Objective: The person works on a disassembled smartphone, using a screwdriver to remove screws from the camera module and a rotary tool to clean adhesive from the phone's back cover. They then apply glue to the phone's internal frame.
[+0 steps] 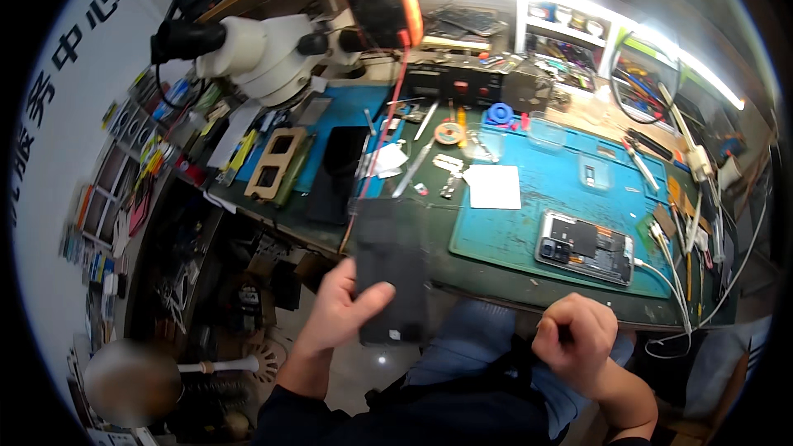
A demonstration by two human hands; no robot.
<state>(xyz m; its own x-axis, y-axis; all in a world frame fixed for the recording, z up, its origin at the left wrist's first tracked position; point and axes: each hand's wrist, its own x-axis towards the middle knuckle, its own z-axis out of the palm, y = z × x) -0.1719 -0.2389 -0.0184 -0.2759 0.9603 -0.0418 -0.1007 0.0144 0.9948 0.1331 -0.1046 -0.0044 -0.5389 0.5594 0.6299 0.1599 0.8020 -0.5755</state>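
Observation:
My left hand (341, 306) grips a dark, flat phone-sized panel (391, 268) by its left edge, thumb on top, over the bench's front edge. The panel is slightly blurred; whether it is a screen or a back cover I cannot tell. My right hand (577, 342) is closed in a fist above my lap, and what it holds, if anything, is hidden. Beyond it, an opened phone (586, 248) with bare inner parts lies on the blue work mat (496, 239), a white cable (657, 268) at its right end.
A microscope (264, 58) stands at the back left. Near it lie a tan frame fixture (276, 163) and a black phone (343, 151). A white square sheet (494, 187), a solder spool (449, 133) and clear plastic boxes (547, 133) sit around the mat. Tools and cables crowd the right side.

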